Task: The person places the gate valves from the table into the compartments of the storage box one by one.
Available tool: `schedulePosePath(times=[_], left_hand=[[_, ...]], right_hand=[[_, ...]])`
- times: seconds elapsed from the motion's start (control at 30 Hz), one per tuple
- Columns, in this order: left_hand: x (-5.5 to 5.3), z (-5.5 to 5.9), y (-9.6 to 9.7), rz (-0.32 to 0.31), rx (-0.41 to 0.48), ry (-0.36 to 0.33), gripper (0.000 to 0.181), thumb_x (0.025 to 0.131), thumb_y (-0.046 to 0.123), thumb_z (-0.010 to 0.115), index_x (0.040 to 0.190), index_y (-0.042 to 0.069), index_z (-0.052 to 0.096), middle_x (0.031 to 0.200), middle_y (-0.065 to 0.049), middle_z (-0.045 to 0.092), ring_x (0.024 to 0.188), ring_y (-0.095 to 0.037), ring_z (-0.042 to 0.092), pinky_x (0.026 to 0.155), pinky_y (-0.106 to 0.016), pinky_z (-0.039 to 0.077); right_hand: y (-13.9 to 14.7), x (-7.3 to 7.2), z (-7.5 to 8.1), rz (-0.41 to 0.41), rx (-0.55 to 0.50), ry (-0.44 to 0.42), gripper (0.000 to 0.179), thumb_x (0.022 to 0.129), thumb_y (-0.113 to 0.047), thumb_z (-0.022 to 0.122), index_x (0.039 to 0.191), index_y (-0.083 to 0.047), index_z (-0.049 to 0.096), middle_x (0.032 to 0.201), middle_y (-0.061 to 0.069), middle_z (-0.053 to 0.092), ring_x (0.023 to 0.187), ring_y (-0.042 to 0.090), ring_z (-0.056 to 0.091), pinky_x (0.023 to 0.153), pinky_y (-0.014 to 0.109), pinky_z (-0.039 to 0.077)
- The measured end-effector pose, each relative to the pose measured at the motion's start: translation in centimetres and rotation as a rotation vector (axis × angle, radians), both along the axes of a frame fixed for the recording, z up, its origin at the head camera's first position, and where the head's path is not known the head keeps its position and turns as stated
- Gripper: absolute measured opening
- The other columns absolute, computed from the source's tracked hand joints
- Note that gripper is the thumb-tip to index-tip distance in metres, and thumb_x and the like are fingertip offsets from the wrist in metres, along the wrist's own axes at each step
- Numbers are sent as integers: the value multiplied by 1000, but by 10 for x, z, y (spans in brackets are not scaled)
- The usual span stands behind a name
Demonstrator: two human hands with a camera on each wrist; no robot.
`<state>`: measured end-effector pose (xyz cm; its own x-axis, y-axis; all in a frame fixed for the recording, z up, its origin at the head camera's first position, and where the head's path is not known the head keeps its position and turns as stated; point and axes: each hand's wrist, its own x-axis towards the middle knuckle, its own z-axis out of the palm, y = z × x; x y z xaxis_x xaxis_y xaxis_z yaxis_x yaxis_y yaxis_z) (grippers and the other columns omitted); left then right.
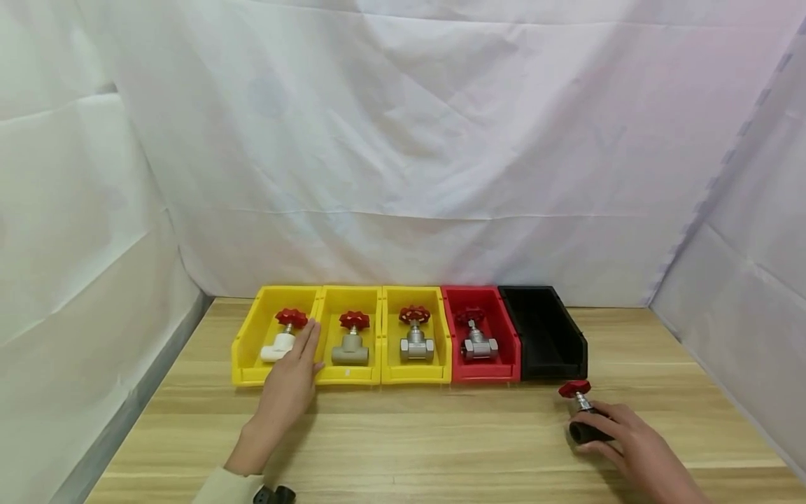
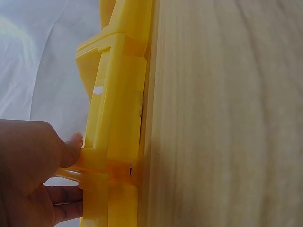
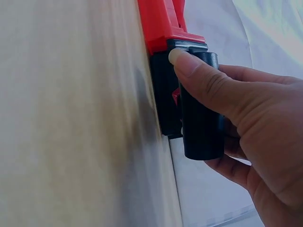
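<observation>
My right hand [image 1: 636, 441] grips the black body of a valve [image 3: 203, 113] with a red handwheel [image 1: 574, 389], just in front of the black bin [image 1: 584, 365]. The thumb lies along the body in the right wrist view. My left hand [image 1: 288, 385] rests at the adjoining walls of the two leftmost yellow bins, fingers fairly straight on one side and thumb [image 2: 72, 150] on the other. Beside its fingers, a white valve [image 1: 277, 346] with a red handwheel lies in the leftmost yellow bin [image 1: 245, 367]. A grey-beige valve [image 1: 350, 350] lies in the adjacent yellow bin [image 1: 336, 376].
A metal valve [image 1: 416, 346] lies in the third yellow bin [image 1: 415, 374], another metal valve [image 1: 480, 346] in the red bin [image 1: 485, 372]. The bins stand in a row on the wooden table [image 1: 428, 441], before a white cloth backdrop [image 1: 403, 140].
</observation>
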<state>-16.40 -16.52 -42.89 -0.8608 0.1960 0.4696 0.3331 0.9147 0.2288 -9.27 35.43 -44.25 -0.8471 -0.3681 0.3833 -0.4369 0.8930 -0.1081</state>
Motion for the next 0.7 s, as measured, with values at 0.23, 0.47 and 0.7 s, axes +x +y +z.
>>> schedulePosePath(times=[0.23, 0.47, 0.7], left_hand=[[0, 0, 0, 0, -9, 0, 67, 86, 6, 70, 142, -6, 36, 146, -22, 37, 57, -16, 41, 54, -28, 45], [-1, -2, 0, 4, -15, -9, 67, 87, 6, 69, 143, -7, 35, 147, -21, 35, 59, -16, 42, 58, -30, 47], [-1, -3, 1, 10, -18, -8, 67, 86, 6, 70, 143, -7, 36, 147, -21, 35, 62, -18, 45, 61, -32, 49]], right_hand=[[0, -4, 8, 65, 0, 99, 53, 58, -20, 87, 108, -25, 72, 109, 7, 62, 92, 23, 60, 65, 26, 51], [3, -14, 14, 151, -21, 183, 43, 71, -36, 79, 113, -26, 70, 106, 4, 61, 84, 18, 59, 66, 14, 45], [1, -25, 22, 188, -25, 214, 41, 84, -52, 60, 114, -26, 70, 107, 10, 63, 87, 22, 61, 65, 24, 50]])
